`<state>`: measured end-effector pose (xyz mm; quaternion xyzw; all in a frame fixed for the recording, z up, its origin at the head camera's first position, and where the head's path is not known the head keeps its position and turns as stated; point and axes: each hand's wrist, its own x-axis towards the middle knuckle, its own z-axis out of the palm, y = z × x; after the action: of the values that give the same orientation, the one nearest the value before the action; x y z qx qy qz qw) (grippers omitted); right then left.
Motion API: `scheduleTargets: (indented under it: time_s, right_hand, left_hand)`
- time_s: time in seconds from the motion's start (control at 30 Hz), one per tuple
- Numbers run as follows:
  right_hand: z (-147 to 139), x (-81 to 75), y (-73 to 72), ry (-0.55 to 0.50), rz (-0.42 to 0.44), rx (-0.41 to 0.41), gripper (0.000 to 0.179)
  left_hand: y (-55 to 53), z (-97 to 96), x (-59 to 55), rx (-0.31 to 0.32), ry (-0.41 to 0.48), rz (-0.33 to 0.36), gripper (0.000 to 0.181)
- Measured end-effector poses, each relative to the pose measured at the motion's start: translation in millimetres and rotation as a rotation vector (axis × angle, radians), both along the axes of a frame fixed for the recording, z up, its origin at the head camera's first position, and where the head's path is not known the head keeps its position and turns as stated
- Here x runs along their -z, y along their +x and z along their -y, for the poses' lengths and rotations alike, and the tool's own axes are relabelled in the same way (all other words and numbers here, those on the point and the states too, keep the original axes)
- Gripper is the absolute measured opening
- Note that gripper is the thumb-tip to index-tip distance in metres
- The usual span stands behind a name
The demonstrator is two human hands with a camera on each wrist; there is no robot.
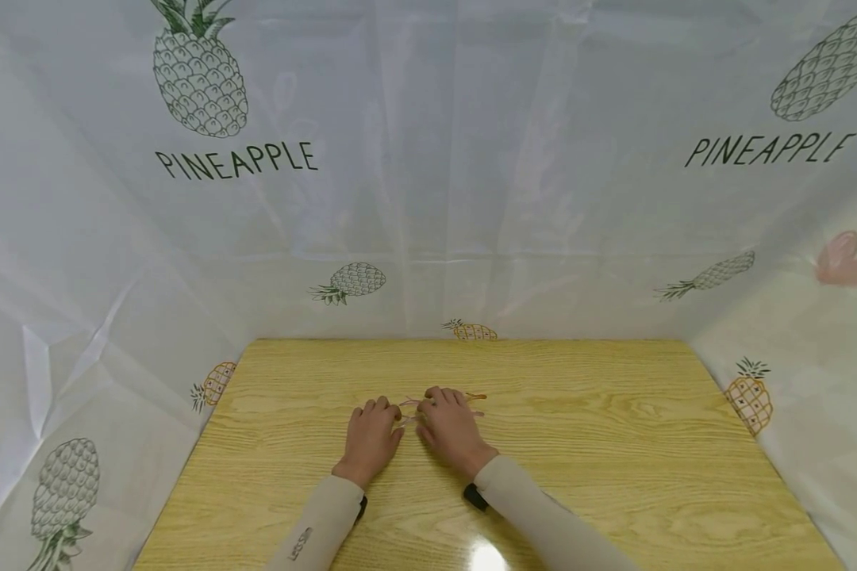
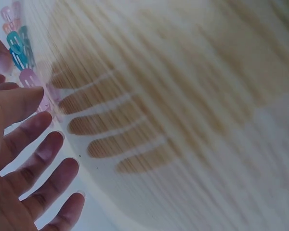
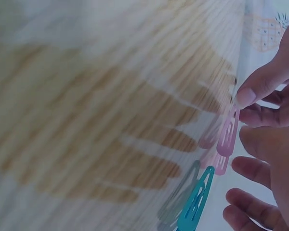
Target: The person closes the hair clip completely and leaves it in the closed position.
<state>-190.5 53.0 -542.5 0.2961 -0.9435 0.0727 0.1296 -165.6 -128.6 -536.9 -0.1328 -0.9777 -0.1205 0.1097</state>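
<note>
Both hands are close together over several snap hair clips on the wooden table. My left hand (image 1: 373,438) has its thumb and index finger at the end of a pink hair clip (image 3: 227,132), pinching it, while its other fingers are spread. My right hand (image 1: 448,423) lies over the other clips, fingers slightly bent and parted, partly hiding them in the head view. Beside its fingers in the right wrist view are a second pink clip (image 3: 221,164) and a teal clip (image 3: 196,199). An orange clip (image 1: 475,396) shows beyond the right hand.
The wooden table (image 1: 614,460) is glossy and reflects hands and clips. White sheeting (image 1: 514,159) printed with pineapples surrounds its back and sides. A black band (image 1: 475,497) shows at the right wrist.
</note>
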Motion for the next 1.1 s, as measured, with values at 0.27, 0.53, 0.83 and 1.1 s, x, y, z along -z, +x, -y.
scheduleTargets:
  time_s: [0.27, 0.53, 0.83, 1.1]
  right_hand:
    - [9.8, -3.3, -3.8, -0.012, 0.007, 0.023, 0.01]
    - [14.7, -3.0, -5.2, 0.054, 0.028, 0.069, 0.01]
    - [7.9, -8.3, 1.5, -0.002, -0.002, 0.052, 0.008]
    - [-3.1, -25.5, 12.9, -0.054, 0.003, 0.044, 0.011]
  left_hand:
    - [-4.4, -3.9, 0.8, -0.017, -0.028, 0.001, 0.015]
    - [-7.3, -11.4, 0.7, -0.021, -0.016, 0.031, 0.011]
    - [2.6, -13.2, -0.6, -0.02, -0.013, -0.026, 0.012]
    - [12.9, -12.6, -5.4, 0.009, 0.066, -0.102, 0.024]
